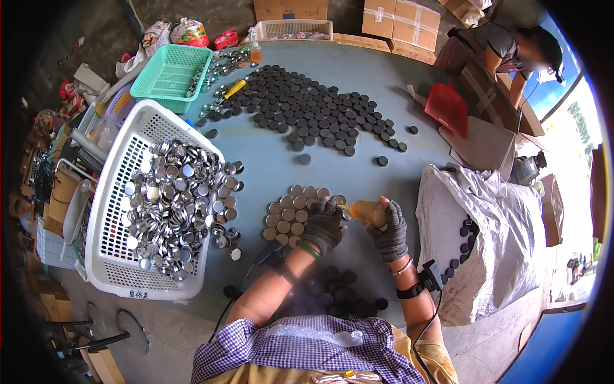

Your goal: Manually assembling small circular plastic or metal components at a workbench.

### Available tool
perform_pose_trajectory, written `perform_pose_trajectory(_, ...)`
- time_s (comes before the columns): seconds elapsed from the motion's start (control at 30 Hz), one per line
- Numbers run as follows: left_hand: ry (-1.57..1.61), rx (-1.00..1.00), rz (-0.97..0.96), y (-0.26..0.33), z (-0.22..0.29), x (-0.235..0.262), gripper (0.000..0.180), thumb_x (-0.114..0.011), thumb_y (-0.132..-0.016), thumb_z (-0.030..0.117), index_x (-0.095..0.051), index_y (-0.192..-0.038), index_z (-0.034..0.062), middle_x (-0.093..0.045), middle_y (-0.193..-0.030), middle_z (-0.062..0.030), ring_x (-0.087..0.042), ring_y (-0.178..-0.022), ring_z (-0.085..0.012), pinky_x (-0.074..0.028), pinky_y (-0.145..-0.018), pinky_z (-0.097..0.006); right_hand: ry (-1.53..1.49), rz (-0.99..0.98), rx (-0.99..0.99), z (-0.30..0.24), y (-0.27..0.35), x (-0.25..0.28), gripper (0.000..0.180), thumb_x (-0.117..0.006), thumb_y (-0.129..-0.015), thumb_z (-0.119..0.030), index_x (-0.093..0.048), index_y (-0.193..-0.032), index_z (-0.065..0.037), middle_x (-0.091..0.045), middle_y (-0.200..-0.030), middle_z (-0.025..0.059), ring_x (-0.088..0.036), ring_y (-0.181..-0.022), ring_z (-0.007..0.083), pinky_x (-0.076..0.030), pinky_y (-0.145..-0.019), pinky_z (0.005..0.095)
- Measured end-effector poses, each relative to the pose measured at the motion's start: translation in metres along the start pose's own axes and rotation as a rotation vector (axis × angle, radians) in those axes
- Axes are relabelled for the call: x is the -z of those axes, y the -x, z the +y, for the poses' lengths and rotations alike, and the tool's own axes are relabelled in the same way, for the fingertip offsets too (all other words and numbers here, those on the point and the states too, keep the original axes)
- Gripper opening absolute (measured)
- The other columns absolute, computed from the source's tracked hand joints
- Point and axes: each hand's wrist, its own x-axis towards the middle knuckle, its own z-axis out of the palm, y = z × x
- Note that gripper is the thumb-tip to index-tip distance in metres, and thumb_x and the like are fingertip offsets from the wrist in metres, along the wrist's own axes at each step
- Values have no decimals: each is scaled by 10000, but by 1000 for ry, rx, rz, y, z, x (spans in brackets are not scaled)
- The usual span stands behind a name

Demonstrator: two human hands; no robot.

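My right hand (389,235), in a dark fingerless glove, grips a small squeeze bottle (368,213) of amber liquid. The bottle lies tilted, its narrow tip pointing left toward my other hand. My left hand (324,228), gloved too, has its fingers curled over the right side of a patch of round metal caps (285,214). What those fingers hold, if anything, is hidden beneath them. The caps lie close together in rows on the grey-green table (249,163). Nearer my body, several dark round discs (332,288) lie partly in shadow between my forearms.
On the left, a white perforated basket (105,237) spills shiny metal caps. A large spread of dark discs (320,109) covers the far table, near a yellow-handled screwdriver (235,88) and a green basket (166,67). At right are a white sack (492,249) and a red dustpan (446,109); a person (505,51) bends over a box.
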Motion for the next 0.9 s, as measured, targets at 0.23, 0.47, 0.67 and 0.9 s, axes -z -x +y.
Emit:
perform_pose_trajectory(0.23,2,17,-15,2,1,1,567,-680,-818,389,-561,-1246,36,-475,-1390,-168,-357,-1362,-385,-309,-1121,-487,17,2,21,-6,-4,-3,670,-832,-666,-108,-550,-1271,-47,-581,-1136,159,-606,-1014,342,-513,-876,408)
perform_pose_trajectory(0.47,34,37,41,5,-1,-1,504,-700,-804,376,-613,-1190,65,-457,-1384,-141,-334,-1373,-383,-323,-1115,-482,15,14,56,-8,-10,-8,657,-840,-677,-107,-551,-1262,-38,-581,-1136,161,-610,-1008,340,-523,-867,400)
perform_pose_trajectory(0.67,34,39,40,5,1,1,500,-710,-796,365,-615,-1186,68,-453,-1386,-139,-332,-1374,-382,-323,-1114,-482,24,53,75,-2,-12,-12,708,-843,-624,-71,-554,-1271,-81,-597,-1119,145,-617,-999,338,-519,-872,401)
perform_pose_trajectory(0.9,30,53,37,4,1,0,503,-706,-798,367,-608,-1187,64,-448,-1389,-133,-335,-1373,-381,-308,-1107,-502,16,19,45,-5,-16,-10,669,-817,-657,-67,-552,-1271,-56,-588,-1129,158,-606,-1016,346,-513,-885,406)
